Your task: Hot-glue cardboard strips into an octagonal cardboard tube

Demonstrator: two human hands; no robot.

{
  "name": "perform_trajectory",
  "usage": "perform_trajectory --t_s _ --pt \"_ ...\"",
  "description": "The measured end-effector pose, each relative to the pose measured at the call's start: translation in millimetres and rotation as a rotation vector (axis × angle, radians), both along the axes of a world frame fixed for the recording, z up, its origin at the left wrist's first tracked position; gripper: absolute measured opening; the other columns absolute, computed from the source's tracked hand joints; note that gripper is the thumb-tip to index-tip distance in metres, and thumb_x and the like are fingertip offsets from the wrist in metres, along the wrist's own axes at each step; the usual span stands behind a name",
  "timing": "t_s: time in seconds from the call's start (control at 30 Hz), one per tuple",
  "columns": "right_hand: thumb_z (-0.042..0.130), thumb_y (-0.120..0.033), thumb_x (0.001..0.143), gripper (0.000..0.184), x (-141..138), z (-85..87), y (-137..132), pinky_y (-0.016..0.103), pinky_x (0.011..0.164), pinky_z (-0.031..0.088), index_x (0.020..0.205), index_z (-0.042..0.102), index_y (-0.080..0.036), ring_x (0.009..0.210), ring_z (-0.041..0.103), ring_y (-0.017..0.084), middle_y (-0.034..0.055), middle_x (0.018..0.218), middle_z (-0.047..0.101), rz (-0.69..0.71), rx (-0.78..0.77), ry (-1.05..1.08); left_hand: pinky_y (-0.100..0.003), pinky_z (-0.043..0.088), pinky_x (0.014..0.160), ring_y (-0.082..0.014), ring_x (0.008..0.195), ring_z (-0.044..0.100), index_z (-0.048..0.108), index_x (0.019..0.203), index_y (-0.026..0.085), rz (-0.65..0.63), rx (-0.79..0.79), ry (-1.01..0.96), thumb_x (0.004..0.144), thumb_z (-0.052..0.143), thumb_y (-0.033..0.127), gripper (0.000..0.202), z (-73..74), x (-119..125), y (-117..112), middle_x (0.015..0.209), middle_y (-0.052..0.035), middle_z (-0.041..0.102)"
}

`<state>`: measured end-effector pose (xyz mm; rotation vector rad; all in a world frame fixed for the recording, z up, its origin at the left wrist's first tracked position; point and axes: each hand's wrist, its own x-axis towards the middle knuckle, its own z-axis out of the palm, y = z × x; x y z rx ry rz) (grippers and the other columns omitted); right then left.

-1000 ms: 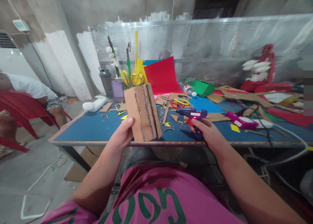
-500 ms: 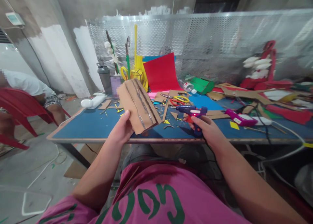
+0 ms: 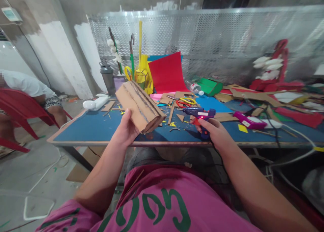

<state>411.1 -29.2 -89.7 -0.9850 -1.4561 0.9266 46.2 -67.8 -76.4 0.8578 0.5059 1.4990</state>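
Note:
A folded cardboard box shape (image 3: pixel 138 105) with dark glue lines along its creases is tilted above the blue tabletop. My left hand (image 3: pixel 126 129) grips its lower left side, thumb on the face and the other fingers mostly hidden beneath. In my right hand (image 3: pixel 214 129) is a dark blue glue gun (image 3: pixel 198 112), its red light lit and its nozzle pointing left toward the cardboard, apart from it. Behind the gun's nozzle lie scissors with yellow and red handles (image 3: pixel 187 100). Small cardboard and yellow scraps are strewn between the two hands.
A red sheet (image 3: pixel 167 73) leans at the back beside a yellow model (image 3: pixel 141 76). A grey shaker bottle (image 3: pixel 106 78) stands back left. Right lie a purple tool (image 3: pixel 249 121), cables and cardboard offcuts. A person sits on a red chair (image 3: pixel 27 107) at far left.
My left hand has turned the cardboard shape, so its open right end shows more, and shifted it slightly left. The glue gun stays almost where it was.

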Motion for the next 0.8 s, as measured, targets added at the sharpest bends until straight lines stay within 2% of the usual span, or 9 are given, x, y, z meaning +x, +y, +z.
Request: perform_trajectory --t_s 0.07,0.17,0.3,0.43,0.5,0.57,0.63,0.7,0.8 --pt "0.096 -0.082 0.083 0.059 0 1.1 -1 0.034 0.064 0.047 0.091 0.091 -0.024 0.068 0.058 0.019 0.0027 0.074 0.070 0.005 0.002 -0.005 -0.051 0.061 0.138 -0.0389 0.163 0.072 0.062 0.174 0.018 -0.039 -0.004 -0.007 0.113 0.074 0.066 0.079 0.5 -2 2 0.160 -0.0161 0.083" --pt "0.095 -0.078 0.087 0.054 0 1.4 -1 0.034 0.064 0.048 0.090 0.091 -0.024 0.068 0.059 0.019 0.0025 0.074 0.070 0.013 0.001 -0.024 -0.050 0.063 0.136 -0.0374 0.162 0.073 0.060 0.176 0.018 -0.045 0.002 -0.036 0.117 0.067 0.066 0.076 2.6 -2 3 0.160 -0.0158 0.083" --pt "0.091 -0.079 0.090 0.055 0 2.2 -1 0.034 0.062 0.048 0.088 0.088 -0.024 0.066 0.059 0.019 0.0029 0.074 0.071 -0.005 0.032 -0.060 -0.046 0.071 0.125 -0.0353 0.146 0.084 0.063 0.173 0.016 -0.036 -0.008 -0.037 0.122 0.056 0.068 0.073 5.2 0 5 0.149 -0.0164 0.088" --pt "0.086 -0.076 0.095 0.056 -5 3.8 -10 0.034 0.060 0.048 0.078 0.084 -0.023 0.064 0.061 0.020 0.0034 0.069 0.070 -0.051 0.123 -0.193 -0.045 0.076 0.113 -0.0345 0.132 0.090 0.063 0.173 0.016 -0.019 -0.030 -0.039 0.122 0.055 0.068 0.072 6.5 0 6 0.144 -0.0172 0.090" --pt "0.086 -0.065 0.099 0.045 -14 4.0 -20 0.035 0.062 0.049 0.084 0.087 -0.023 0.066 0.064 0.022 0.0032 0.069 0.071 -0.072 0.213 -0.254 -0.043 0.078 0.108 -0.0326 0.124 0.093 0.065 0.171 0.017 -0.020 -0.037 -0.046 0.124 0.053 0.065 0.069 7.6 -1 7 0.141 -0.0165 0.091" --pt "0.077 -0.052 0.107 0.032 -27 4.3 -33 0.037 0.064 0.054 0.098 0.090 -0.024 0.067 0.069 0.024 0.0039 0.075 0.077 -0.086 0.432 -0.349 -0.039 0.079 0.101 -0.0304 0.117 0.094 0.066 0.169 0.016 -0.031 -0.037 -0.054 0.125 0.050 0.063 0.066 9.1 -1 6 0.139 -0.0158 0.092" --pt "0.074 -0.040 0.110 0.020 -43 6.0 -43 0.039 0.067 0.058 0.103 0.086 -0.026 0.073 0.076 0.026 0.0060 0.087 0.084 -0.057 0.633 -0.381 -0.036 0.080 0.095 -0.0291 0.112 0.094 0.067 0.167 0.015 -0.040 -0.033 -0.057 0.126 0.047 0.062 0.066 10.7 -1 6 0.136 -0.0157 0.092" --pt "0.075 -0.036 0.110 0.013 -58 9.7 -50 0.039 0.069 0.060 0.101 0.080 -0.027 0.080 0.080 0.028 0.0072 0.093 0.085 -0.009 0.770 -0.423 -0.035 0.079 0.095 -0.0286 0.110 0.095 0.068 0.166 0.015 -0.040 -0.031 -0.053 0.127 0.044 0.063 0.067 11.7 0 5 0.134 -0.0157 0.093" --pt "0.074 -0.034 0.112 0.012 -76 17.1 -51 0.040 0.069 0.058 0.101 0.071 -0.029 0.083 0.080 0.030 0.0063 0.092 0.080 -0.038 0.880 -0.470 -0.035 0.078 0.099 -0.0287 0.112 0.095 0.069 0.164 0.016 -0.028 -0.028 -0.059 0.126 0.047 0.066 0.067 11.4 1 4 0.132 -0.0150 0.093"
